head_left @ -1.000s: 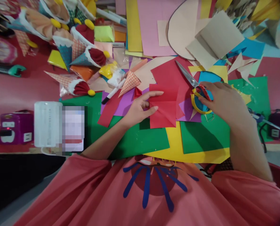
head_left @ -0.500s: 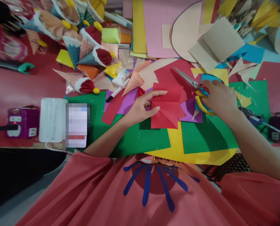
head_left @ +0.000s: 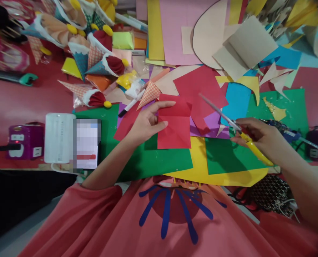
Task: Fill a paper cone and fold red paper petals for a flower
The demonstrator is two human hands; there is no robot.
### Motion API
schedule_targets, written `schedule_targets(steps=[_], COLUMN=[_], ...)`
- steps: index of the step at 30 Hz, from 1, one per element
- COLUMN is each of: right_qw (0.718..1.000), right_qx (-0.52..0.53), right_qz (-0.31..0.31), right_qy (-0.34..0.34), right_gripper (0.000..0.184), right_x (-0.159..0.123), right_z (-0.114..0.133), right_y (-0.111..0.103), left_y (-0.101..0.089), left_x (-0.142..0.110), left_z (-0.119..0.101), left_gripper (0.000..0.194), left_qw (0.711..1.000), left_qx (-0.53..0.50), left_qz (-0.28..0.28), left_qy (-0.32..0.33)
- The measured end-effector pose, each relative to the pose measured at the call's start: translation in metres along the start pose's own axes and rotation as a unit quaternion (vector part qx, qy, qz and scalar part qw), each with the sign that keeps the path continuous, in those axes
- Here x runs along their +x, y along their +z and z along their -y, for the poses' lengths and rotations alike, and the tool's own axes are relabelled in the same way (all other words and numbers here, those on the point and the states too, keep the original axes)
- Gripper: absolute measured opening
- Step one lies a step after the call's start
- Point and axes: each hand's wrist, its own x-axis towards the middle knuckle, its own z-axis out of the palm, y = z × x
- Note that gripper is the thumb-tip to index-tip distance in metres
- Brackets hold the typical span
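Note:
My left hand grips the left edge of a creased red paper square, with thumb and forefinger lying across its top face. The other fingers are partly hidden. In my right hand is a pair of scissors with yellow handles, its blades pointing up and left, apart from the square. A larger red paper piece lies just behind the square, over purple paper. Under these are green sheets and a yellow sheet.
Cone-shaped wrapped decorations crowd the back left. A phone, a white box and a purple power socket sit at left. A marker, pastel sheets and paper scraps lie beyond my hands.
My left hand has moved left, bringing the red square along. My right hand has shifted right and toward me, turning the scissors away from the larger red piece.

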Motion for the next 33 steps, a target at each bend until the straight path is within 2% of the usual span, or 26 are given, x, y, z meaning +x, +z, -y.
schedule_targets(steps=[3, 6, 9, 14, 22, 33], right_qw=[0.996, 0.983, 0.973, 0.96, 0.95, 0.956], right_qx=[-0.071, -0.128, -0.16, -0.206, -0.237, -0.213], right_qz=[0.058, 0.129, 0.163, 0.177, 0.169, 0.183], right_qy=[0.008, -0.002, -0.028, -0.071, -0.117, -0.08], right_gripper=[0.054, 0.063, 0.07, 0.072, 0.074, 0.076], right_x=[-0.008, -0.011, -0.012, -0.008, 0.002, 0.012], right_z=[0.001, 0.002, 0.003, 0.002, 0.007, 0.01], right_y=[-0.001, -0.003, -0.003, 0.003, 0.007, 0.008], left_y=[0.0, -0.001, -0.003, -0.003, -0.001, 0.003], left_x=[-0.012, -0.018, -0.02, -0.019, -0.021, -0.016], left_z=[0.003, 0.004, 0.004, 0.007, 0.015, 0.007], left_gripper=[0.049, 0.05, 0.049, 0.047, 0.057, 0.052], left_qw=[0.999, 0.998, 0.998, 0.998, 0.997, 0.996], left_qx=[-0.045, -0.048, -0.042, -0.035, 0.018, 0.056], left_qz=[0.02, 0.023, 0.029, 0.049, 0.074, 0.069], left_qy=[-0.023, -0.038, -0.028, 0.005, -0.002, 0.006])
